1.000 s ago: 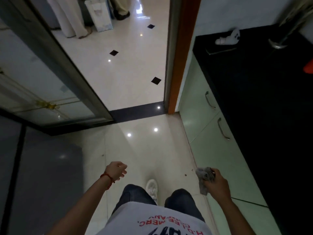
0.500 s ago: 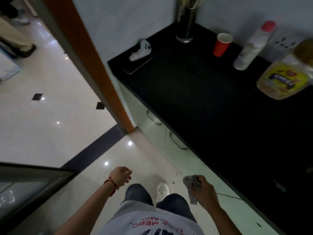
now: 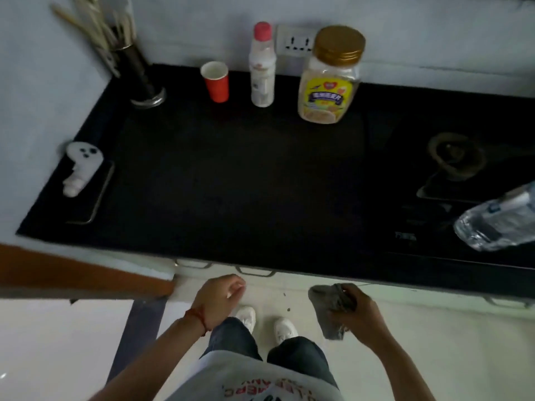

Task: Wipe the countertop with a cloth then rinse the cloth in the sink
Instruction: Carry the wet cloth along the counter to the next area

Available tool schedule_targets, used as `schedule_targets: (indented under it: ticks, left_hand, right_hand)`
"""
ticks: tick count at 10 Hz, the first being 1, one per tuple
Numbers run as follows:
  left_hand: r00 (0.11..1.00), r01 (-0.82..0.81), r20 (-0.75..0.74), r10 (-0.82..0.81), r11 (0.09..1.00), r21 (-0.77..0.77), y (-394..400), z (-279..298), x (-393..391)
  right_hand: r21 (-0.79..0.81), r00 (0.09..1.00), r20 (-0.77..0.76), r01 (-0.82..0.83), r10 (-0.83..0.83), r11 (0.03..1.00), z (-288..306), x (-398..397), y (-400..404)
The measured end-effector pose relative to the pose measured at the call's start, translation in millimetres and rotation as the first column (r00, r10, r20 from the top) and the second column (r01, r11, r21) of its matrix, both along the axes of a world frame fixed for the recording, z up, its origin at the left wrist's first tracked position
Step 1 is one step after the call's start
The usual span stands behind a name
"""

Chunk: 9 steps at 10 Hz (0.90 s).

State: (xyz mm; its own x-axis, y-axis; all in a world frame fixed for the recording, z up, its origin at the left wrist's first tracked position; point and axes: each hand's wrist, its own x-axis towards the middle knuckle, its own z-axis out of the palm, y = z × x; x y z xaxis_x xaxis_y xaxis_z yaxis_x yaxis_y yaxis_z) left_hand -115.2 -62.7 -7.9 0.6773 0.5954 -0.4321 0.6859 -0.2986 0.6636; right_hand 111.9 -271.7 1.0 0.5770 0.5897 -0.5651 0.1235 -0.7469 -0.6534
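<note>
while the black countertop [image 3: 231,175] fills the middle of the frame, both hands hang below its front edge, over pale floor. the right hand [image 3: 357,309], at lower right, is clamped around a bunched grey cloth [image 3: 328,309], part of which droops under the fist; cloth and hand sit clear of the counter's edge. the left hand [image 3: 218,296], lower centre, is loosely curled and holds nothing, just below a drawer handle.

a broad bare stretch of counter runs from the front edge back through the centre. things keep to the margins: along the back wall, from upper left, a utensil holder [image 3: 142,79], a red cup [image 3: 215,81], a white bottle [image 3: 262,68] and a gold-lidded jar [image 3: 330,79], all upright. near the left edge a white controller [image 3: 79,166] lies on a flat dark slab. at right a stove burner [image 3: 454,160] sits on the counter, with a clear plastic bottle [image 3: 498,221] at the right edge of the frame.
</note>
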Motion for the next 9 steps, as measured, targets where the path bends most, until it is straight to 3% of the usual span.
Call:
schedule_targets:
  ticks: [1, 2, 3, 4, 5, 6, 8, 9]
  left_hand:
    - [0.982, 0.067, 0.153, -0.109, 0.965, 0.255, 23, 19, 22]
    - [0.972, 0.083, 0.154, -0.176, 0.876, 0.475, 41, 20, 43]
    - [0.977, 0.212, -0.104, -0.185, 0.861, 0.462, 53, 6, 55]
    - [0.966, 0.244, -0.198, -0.167, 0.843, 0.48, 57, -11, 57]
    - [0.962, 0.256, -0.212, -0.173, 0.841, 0.477, 55, -14, 56]
    - [0.958, 0.267, -0.229, -0.174, 0.832, 0.487, 56, -13, 55]
    - [0.955, 0.277, -0.227, -0.19, 0.844, 0.459, 52, -5, 56]
    - [0.955, 0.264, -0.238, -0.176, 0.869, 0.418, 53, -2, 60]
  right_hand:
    - [0.156, 0.992, 0.089, 0.071, -0.086, 0.985, 31, 5, 21]
    - [0.267, 0.963, 0.19, 0.136, -0.191, 0.954, 49, 22, 48]
    - [0.226, 0.901, 0.404, 0.066, -0.155, 0.972, 57, 42, 81]
    - [0.127, 0.691, 0.722, -0.15, 0.012, 0.981, 52, 55, 107]
    - [0.036, 0.526, 0.843, -0.26, 0.11, 0.965, 38, 57, 119]
    - [-0.072, 0.449, 0.862, -0.353, 0.236, 0.933, 17, 44, 118]
    - [-0.041, 0.595, 0.757, -0.367, 0.269, 0.929, 7, 34, 103]
    - [-0.044, 0.698, 0.632, -0.403, 0.338, 0.914, 24, 38, 100]
